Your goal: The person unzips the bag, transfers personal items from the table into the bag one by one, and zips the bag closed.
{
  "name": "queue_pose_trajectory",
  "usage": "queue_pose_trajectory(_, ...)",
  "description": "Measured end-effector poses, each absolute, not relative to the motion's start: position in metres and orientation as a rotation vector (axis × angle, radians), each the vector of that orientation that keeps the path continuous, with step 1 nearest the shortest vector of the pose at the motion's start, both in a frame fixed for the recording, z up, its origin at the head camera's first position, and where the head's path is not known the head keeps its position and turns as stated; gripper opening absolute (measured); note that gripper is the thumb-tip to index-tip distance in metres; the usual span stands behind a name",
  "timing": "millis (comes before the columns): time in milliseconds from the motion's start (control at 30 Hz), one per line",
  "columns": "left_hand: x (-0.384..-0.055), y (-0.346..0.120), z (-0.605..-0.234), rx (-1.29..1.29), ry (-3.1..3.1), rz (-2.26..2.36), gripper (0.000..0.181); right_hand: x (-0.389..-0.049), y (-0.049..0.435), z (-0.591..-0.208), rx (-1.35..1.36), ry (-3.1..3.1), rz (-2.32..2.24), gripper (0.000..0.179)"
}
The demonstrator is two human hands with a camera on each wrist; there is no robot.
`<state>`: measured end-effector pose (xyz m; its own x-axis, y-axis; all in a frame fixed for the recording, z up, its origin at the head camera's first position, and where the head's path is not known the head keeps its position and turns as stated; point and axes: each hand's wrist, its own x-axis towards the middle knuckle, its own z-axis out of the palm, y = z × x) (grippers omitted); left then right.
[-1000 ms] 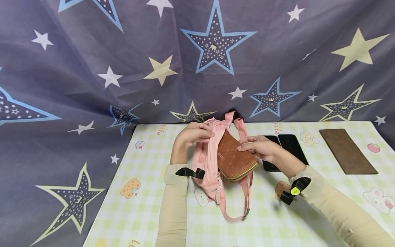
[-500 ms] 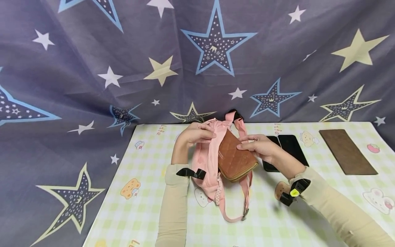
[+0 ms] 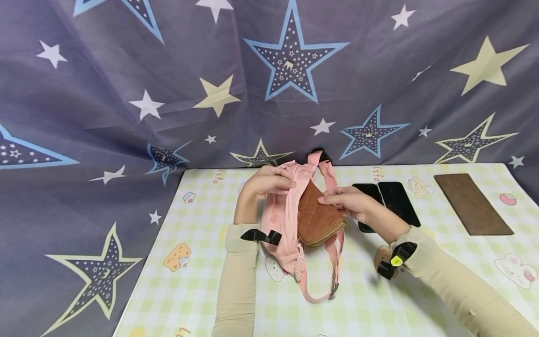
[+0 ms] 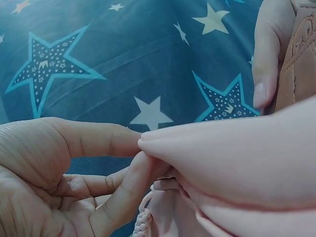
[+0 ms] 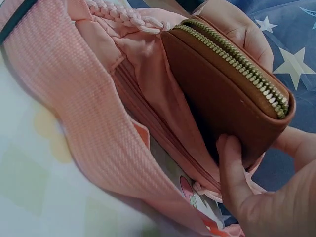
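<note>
A pink waist bag with a strap and a braided cord pull stands on the table. My left hand pinches the edge of its opening between thumb and finger; the folded fabric shows up close in the left wrist view. Partly inside the bag's mouth sits a brown quilted zip wallet, tilted, its near end sticking out. My right hand grips the wallet by its right side, thumb on the front face. The right wrist view shows the wallet's gold zipper. Its inserted end is hidden by the pink fabric.
Two black phones lie side by side right of the bag, partly behind my right hand. Farther right lies a flat brown rectangular piece. The table has a checked cover, and a starry curtain hangs behind it.
The wallet has moved slightly left and deeper into the bag's opening, with my right hand following it. My left hand keeps its hold on the bag's edge.
</note>
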<state>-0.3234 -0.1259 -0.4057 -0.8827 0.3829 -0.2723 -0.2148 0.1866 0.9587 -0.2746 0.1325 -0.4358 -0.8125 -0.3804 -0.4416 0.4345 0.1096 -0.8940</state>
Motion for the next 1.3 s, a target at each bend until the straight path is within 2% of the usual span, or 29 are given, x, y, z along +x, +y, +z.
queue_pose_trajectory(67, -0.324, -0.127, -0.408, 0.143, 2.006, 1.746, 0.028, -0.274, 0.135, -0.436, 0.043, 1.791, -1.741, 0.033)
queue_pose_trajectory(233, -0.325, -0.129, -0.412, 0.106, 2.014, 1.748, 0.031, -0.273, 0.142, -0.435, 0.019, 1.767, -1.684, 0.010)
queue_pose_trajectory(400, -0.325, -0.131, -0.413, 0.108, 2.040, 1.750, 0.030, -0.271, 0.145, -0.433, -0.019, 1.790, -1.630, 0.020)
queue_pose_trajectory(833, -0.323, -0.131, -0.412, 0.141, 2.051, 1.712, 0.028, -0.263, 0.138, -0.428, -0.013, 1.817, -1.755, 0.027)
queue_pose_trajectory(1000, -0.322, -0.126, -0.409, 0.190, 2.017, 1.689, 0.029, -0.265, 0.132, -0.425, -0.020, 1.844, -1.768, 0.009)
queue_pose_trajectory(1033, -0.321, -0.124, -0.409, 0.193, 2.009, 1.690, 0.030, -0.265, 0.131, -0.424, -0.023, 1.854, -1.766, 0.010)
queue_pose_trajectory(1200, -0.319, -0.120, -0.407, 0.193, 1.992, 1.706, 0.028, -0.268, 0.126, -0.420, 0.003, 1.891, -1.738, 0.037)
queue_pose_trajectory(1300, -0.319, -0.121, -0.407, 0.192, 1.999, 1.717, 0.027, -0.270, 0.125, -0.418, 0.031, 1.883, -1.736, 0.038)
